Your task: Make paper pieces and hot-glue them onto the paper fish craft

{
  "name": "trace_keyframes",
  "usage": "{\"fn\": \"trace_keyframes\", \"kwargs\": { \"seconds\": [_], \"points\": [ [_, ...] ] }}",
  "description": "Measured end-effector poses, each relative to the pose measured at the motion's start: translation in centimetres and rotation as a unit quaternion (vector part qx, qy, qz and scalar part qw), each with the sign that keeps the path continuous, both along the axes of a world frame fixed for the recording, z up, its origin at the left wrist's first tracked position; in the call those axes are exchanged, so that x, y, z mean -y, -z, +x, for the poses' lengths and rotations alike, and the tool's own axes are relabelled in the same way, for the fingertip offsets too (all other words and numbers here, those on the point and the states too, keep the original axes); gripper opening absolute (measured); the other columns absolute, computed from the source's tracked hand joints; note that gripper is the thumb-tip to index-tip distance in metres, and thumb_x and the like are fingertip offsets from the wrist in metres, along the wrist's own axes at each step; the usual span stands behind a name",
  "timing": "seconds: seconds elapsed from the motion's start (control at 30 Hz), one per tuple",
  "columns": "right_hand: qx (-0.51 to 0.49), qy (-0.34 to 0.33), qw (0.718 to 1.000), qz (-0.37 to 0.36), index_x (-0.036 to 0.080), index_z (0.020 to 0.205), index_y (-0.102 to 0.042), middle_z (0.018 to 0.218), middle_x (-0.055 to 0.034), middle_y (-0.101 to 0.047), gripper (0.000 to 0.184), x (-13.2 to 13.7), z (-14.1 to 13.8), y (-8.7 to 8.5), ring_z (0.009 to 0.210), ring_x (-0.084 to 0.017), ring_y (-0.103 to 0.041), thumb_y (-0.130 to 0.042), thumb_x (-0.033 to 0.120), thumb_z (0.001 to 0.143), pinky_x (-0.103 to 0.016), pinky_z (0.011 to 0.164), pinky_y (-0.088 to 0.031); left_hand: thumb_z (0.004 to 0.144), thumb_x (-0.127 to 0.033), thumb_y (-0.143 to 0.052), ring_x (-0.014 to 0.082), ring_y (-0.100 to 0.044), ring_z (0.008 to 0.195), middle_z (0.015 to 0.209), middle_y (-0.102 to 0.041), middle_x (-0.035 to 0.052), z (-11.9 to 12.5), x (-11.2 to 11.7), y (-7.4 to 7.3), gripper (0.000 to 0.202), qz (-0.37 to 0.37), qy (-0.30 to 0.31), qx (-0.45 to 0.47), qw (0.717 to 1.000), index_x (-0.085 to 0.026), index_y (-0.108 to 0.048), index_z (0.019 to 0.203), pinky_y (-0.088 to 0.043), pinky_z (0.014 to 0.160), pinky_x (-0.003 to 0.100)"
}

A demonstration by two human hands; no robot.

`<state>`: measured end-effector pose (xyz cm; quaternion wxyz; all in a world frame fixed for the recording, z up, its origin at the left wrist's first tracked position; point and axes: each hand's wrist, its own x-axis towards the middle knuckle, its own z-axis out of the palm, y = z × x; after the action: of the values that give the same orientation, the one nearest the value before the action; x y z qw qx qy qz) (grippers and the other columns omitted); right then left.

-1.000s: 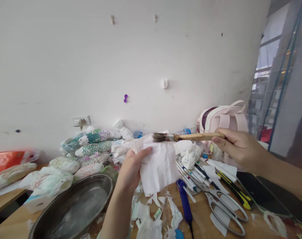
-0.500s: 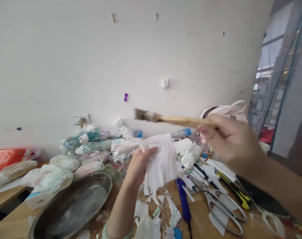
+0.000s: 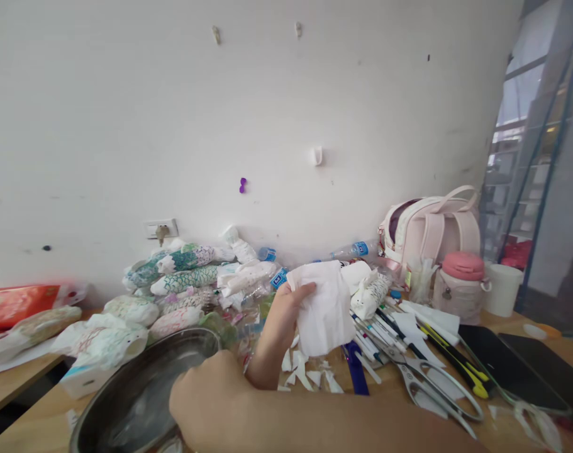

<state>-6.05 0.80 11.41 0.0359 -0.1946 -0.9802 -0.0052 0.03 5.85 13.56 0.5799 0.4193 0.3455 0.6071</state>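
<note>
My left hand (image 3: 277, 327) is raised over the wooden table and closed on a piece of white tissue paper (image 3: 326, 308), thumb on its top edge. My right forearm crosses the bottom of the view from the right. My right hand (image 3: 205, 393) sits at the near right rim of a round metal basin (image 3: 135, 390). I see only the back of that hand; its fingers are hidden below, and no brush shows. Torn white paper scraps (image 3: 309, 374) lie under my left hand.
Painted paper fish (image 3: 182, 277) are piled by the wall. Scissors (image 3: 432, 390), pens (image 3: 375, 333), a blue-handled tool (image 3: 356, 371) and dark flat screens (image 3: 517, 371) lie at the right. A pink backpack (image 3: 432, 229), pink-lidded bottle (image 3: 460, 283) and white cup (image 3: 503, 289) stand behind.
My right hand, which held a wooden brush up by the tissue, has swung left and down across my body to the basin. The brush is out of sight. My left hand shifted slightly right.
</note>
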Motion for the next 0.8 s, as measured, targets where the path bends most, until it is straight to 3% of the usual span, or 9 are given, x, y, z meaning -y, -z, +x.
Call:
{"fn": "trace_keyframes", "kwargs": {
  "seconds": [0.07, 0.13, 0.23, 0.3, 0.4, 0.5, 0.63, 0.73, 0.8],
  "points": [
    [-0.007, 0.007, 1.0, -0.011, 0.014, 0.083, -0.06, 0.074, -0.0097, -0.069, 0.018, 0.5, 1.4, -0.2, 0.054, -0.022, -0.063, -0.053, 0.023, 0.069, -0.029, 0.039, -0.045, 0.063, -0.017, -0.07, 0.0162, -0.065, 0.059, 0.065, -0.072, 0.0026, -0.2, 0.2, -0.3, 0.01, 0.003, 0.0, 0.007, 1.0, -0.014, -0.068, 0.072, -0.048, 0.057, 0.023],
    [-0.124, -0.022, 0.992, 0.031, 0.017, 0.082, -0.057, 0.068, -0.0044, -0.066, 0.021, 1.6, 4.3, -0.9, 0.047, -0.019, -0.057, -0.049, 0.035, 0.076, -0.028, 0.033, -0.038, 0.064, -0.016, -0.07, 0.0149, -0.065, 0.058, 0.066, -0.073, 0.0012, -0.4, 0.7, -0.8, 0.008, 0.006, 0.003, 0.014, 1.0, -0.014, -0.068, 0.072, -0.048, 0.057, 0.022],
    [-0.396, -0.065, 0.905, 0.139, 0.021, 0.064, -0.049, 0.052, 0.0027, -0.055, 0.028, 3.6, 10.6, -2.7, 0.042, -0.013, -0.049, -0.041, 0.038, 0.084, -0.026, 0.035, -0.033, 0.066, -0.018, -0.071, 0.0128, -0.063, 0.054, 0.063, -0.071, -0.0023, -0.5, 2.3, -1.9, 0.006, -0.004, 0.008, 0.024, 1.0, -0.017, -0.068, 0.071, -0.048, 0.055, 0.02],
    [-0.506, 0.05, 0.854, 0.111, 0.021, 0.063, -0.048, 0.052, 0.0028, -0.053, 0.023, 4.7, 15.0, -3.9, 0.049, -0.013, -0.051, -0.047, 0.032, 0.084, -0.027, 0.044, -0.036, 0.065, -0.02, -0.071, 0.0127, -0.061, 0.049, 0.056, -0.068, -0.0029, -0.4, 3.7, -2.6, 0.009, -0.005, 0.01, 0.028, 1.0, -0.018, -0.069, 0.073, -0.048, 0.052, 0.021],
    [-0.559, 0.146, 0.816, 0.029, 0.024, 0.072, -0.045, 0.063, 0.0028, -0.051, 0.013, 5.3, 20.5, -5.3, 0.058, -0.013, -0.049, -0.054, 0.026, 0.081, -0.027, 0.054, -0.038, 0.062, -0.022, -0.075, 0.0144, -0.063, 0.052, 0.064, -0.072, 0.0012, 0.0, 5.8, -3.3, 0.014, -0.001, 0.016, 0.02, 1.0, -0.018, -0.07, 0.075, -0.05, 0.053, 0.022],
    [-0.582, 0.283, 0.761, -0.044, 0.024, 0.068, -0.037, 0.066, 0.0029, -0.038, 0.027, 4.2, 23.6, -5.8, 0.062, -0.015, -0.042, -0.054, 0.04, 0.082, -0.028, 0.059, -0.036, 0.064, -0.023, -0.075, 0.0182, -0.067, 0.067, 0.077, -0.075, 0.0038, 0.5, 7.1, -3.3, 0.019, 0.002, 0.05, -0.01, 0.999, -0.02, -0.072, 0.082, -0.052, 0.064, 0.025],
    [-0.51, 0.285, 0.78, -0.222, 0.024, 0.093, -0.052, 0.082, -0.0008, -0.055, 0.036, 2.0, 25.0, -5.9, 0.079, -0.019, -0.052, -0.048, 0.058, 0.082, -0.031, 0.07, -0.041, 0.065, -0.025, -0.075, 0.0193, -0.067, 0.071, 0.079, -0.074, 0.0042, 1.0, 7.3, -3.0, 0.021, 0.027, 0.075, -0.024, 0.997, -0.021, -0.073, 0.085, -0.052, 0.067, 0.027],
    [-0.468, 0.202, 0.798, -0.321, 0.023, 0.105, -0.054, 0.098, -0.0046, -0.062, 0.04, 0.4, 25.0, -5.6, 0.089, -0.022, -0.058, -0.052, 0.055, 0.082, -0.031, 0.075, -0.045, 0.064, -0.026, -0.074, 0.0184, -0.065, 0.068, 0.076, -0.072, 0.0034, 1.1, 7.0, -2.8, 0.02, 0.033, 0.074, -0.028, 0.996, -0.021, -0.073, 0.084, -0.051, 0.064, 0.027],
    [-0.474, 0.129, 0.784, -0.379, 0.022, 0.107, -0.054, 0.1, -0.0059, -0.063, 0.038, -0.4, 24.8, -5.4, 0.091, -0.022, -0.059, -0.054, 0.051, 0.083, -0.032, 0.076, -0.047, 0.064, -0.026, -0.075, 0.0173, -0.064, 0.066, 0.076, -0.072, 0.0032, 1.2, 6.9, -2.8, 0.021, 0.032, 0.058, -0.023, 0.998, -0.02, -0.072, 0.084, -0.05, 0.063, 0.026]
  ]
}}
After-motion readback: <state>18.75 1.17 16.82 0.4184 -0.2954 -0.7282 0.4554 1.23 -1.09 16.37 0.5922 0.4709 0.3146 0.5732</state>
